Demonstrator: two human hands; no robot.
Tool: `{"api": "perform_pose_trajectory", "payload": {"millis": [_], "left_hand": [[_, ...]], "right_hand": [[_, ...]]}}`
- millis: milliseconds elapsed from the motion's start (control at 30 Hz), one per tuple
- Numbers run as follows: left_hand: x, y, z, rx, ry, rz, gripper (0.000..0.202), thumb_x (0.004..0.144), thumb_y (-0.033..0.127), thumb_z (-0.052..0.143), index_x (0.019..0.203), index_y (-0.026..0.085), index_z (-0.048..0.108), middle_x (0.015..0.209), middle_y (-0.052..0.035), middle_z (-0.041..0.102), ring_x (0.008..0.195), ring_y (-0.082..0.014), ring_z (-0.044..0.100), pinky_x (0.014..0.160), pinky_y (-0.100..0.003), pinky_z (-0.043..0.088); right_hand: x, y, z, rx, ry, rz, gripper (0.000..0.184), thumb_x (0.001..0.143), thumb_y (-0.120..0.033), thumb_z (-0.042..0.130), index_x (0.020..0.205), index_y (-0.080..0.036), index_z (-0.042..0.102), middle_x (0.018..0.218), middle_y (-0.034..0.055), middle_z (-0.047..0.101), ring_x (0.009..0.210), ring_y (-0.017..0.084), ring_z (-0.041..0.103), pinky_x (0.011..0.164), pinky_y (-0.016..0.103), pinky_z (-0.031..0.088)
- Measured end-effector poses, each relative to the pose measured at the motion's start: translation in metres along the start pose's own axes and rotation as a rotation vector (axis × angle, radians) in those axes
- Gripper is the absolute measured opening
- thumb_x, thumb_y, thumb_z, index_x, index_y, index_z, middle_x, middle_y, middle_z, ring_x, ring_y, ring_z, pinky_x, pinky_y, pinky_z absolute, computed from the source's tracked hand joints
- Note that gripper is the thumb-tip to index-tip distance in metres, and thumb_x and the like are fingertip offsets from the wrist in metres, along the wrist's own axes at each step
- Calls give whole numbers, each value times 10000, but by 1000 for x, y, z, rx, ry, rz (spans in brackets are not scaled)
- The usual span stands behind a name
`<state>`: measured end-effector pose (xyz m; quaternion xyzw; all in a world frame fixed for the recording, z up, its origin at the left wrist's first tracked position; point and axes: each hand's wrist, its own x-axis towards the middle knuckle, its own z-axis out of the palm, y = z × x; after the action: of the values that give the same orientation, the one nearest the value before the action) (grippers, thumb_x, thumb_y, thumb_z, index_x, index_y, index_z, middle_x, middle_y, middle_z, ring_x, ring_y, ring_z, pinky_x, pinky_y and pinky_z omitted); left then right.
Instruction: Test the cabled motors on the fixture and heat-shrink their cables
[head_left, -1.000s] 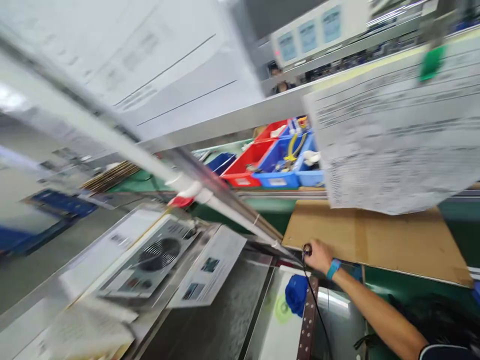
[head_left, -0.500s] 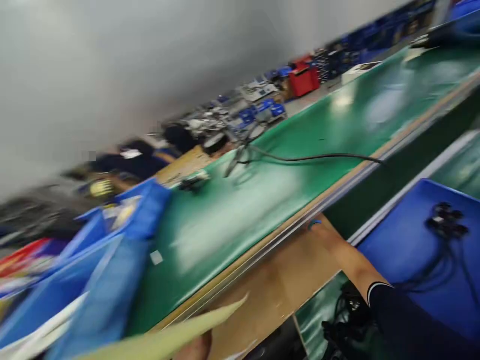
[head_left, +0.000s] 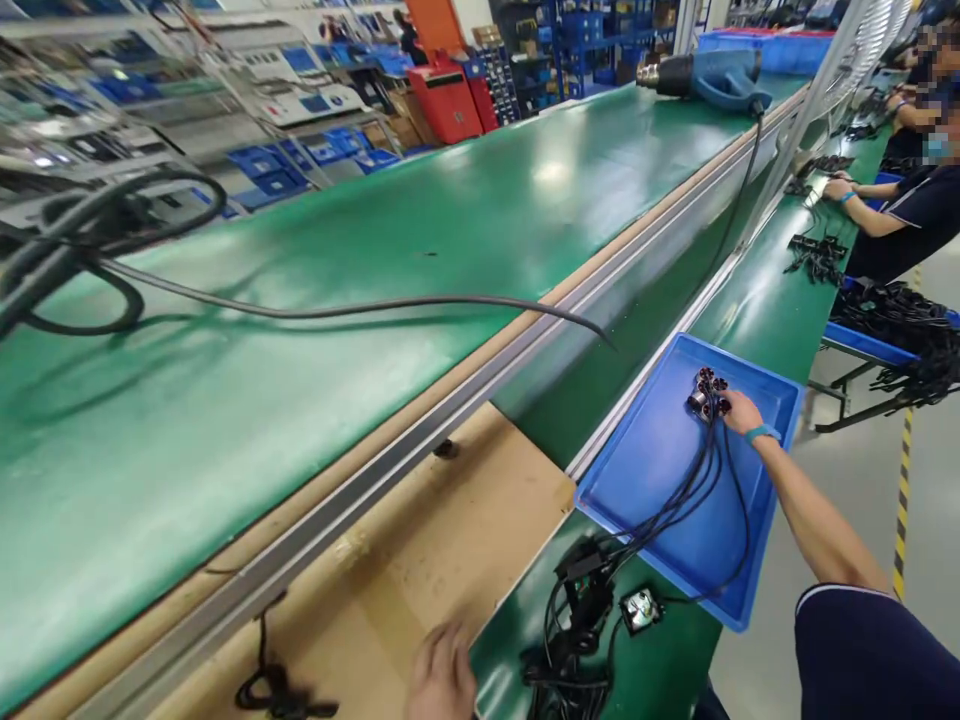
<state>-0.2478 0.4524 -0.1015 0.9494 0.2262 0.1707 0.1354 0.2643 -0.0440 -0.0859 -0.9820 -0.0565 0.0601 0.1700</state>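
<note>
Green belt [head_left: 360, 230] runs beside a blue tray [head_left: 645, 460]; right hand [head_left: 741, 411] clasps connectors [head_left: 707, 392], left hand [head_left: 442, 678] unclear

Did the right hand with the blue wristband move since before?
Yes. The right hand was at the conveyor rail beside the cardboard, outside the blue tray; now it lies inside the tray, touching the bundle of plugs.

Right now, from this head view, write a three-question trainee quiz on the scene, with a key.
1. True or false: the right hand touches the connector cluster in the blue tray.
2. What lies at the far end of the green belt? A) heat gun B) kettle C) laptop
3. Fill in: the left hand is at the edge of a brown ___ sheet.
Key: 1 true; 2 A; 3 cardboard.
</note>
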Motion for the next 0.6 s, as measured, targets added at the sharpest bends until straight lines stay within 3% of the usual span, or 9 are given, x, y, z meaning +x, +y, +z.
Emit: {"api": "perform_pose_trajectory", "payload": {"millis": [100,233,333,467,533,600], "left_hand": [[-39,60,16,-60,-24,50,325,1029,375,467,1101,198,731,1107,-101,773,1056,-271,737,977,-457,617],[-71,132,24,-156,-66,29,274,1044,274,490,1146,192,731,1117,-102,764,1083,-249,724,999,-432,610],[-94,174,35,-229,-153,41,289,1045,216,469,1189,199,719,1147,-98,756,1107,-234,707,1015,-419,601],[-123,224,62,-151,-273,-2,337,1019,178,466,1264,186,698,1259,-112,738,1217,-287,652,1044,-483,565],[-129,246,78,-23,-328,-110,407,988,117,457,1338,141,663,1299,-153,720,1188,-312,639,977,-492,562],[-130,262,92,72,-375,-214,469,953,46,429,1371,100,636,1267,-193,711,1109,-308,634,904,-469,546]], "right_hand": [[1,22,2,-141,-117,-102,670,814,-65,519,1481,-116,557,1394,194,631,1201,299,555,1061,416,441],[-8,17,15,-219,-22,-46,625,855,-146,520,1479,-104,534,1356,217,627,1190,322,528,1009,438,452],[-24,16,11,-141,76,-36,621,836,-198,541,1434,-33,534,1280,252,642,1147,318,568,1026,458,455],[-76,6,-28,86,499,-170,653,859,-438,571,1379,-44,579,1259,269,643,1181,363,586,1036,524,485],[-109,-16,-59,202,714,-311,676,859,-556,612,1342,-82,626,1206,251,657,1132,366,621,970,520,525],[-142,-56,-94,339,859,-487,649,879,-589,648,1330,-121,662,1158,224,667,1023,338,667,856,485,559]]}}
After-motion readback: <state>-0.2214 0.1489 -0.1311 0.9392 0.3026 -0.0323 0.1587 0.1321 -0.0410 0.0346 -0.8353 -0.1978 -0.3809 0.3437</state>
